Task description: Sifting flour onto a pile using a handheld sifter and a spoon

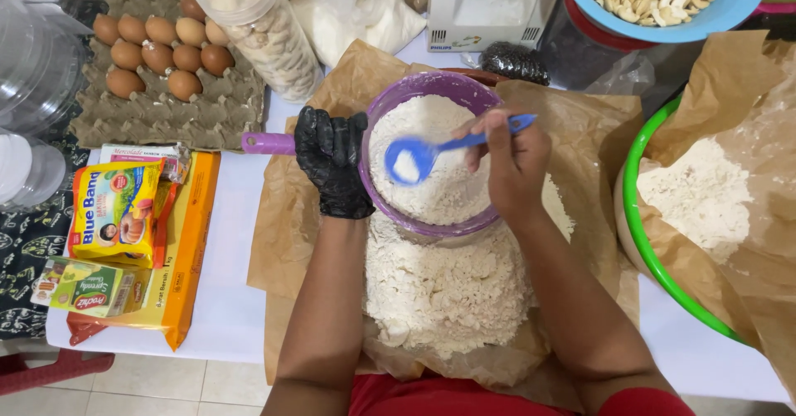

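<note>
My left hand [332, 170], in a black glove, grips the rim of the purple sieve [431, 155] by its handle side, holding it over the flour heap [444, 287] on brown paper [286, 225] near the table's front edge. My bare right hand [514, 163] is clenched around a blue spoon [423, 157], its bowl resting on flour inside the sieve. An egg tray [162, 92] sits at the back left corner, and a green bowl [634, 217] stands at the right edge.

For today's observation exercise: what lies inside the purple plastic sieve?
White flour fills the purple plastic sieve, with the blue plastic spoon dipped in. The sieve's mesh bottom is hidden under flour.
</note>
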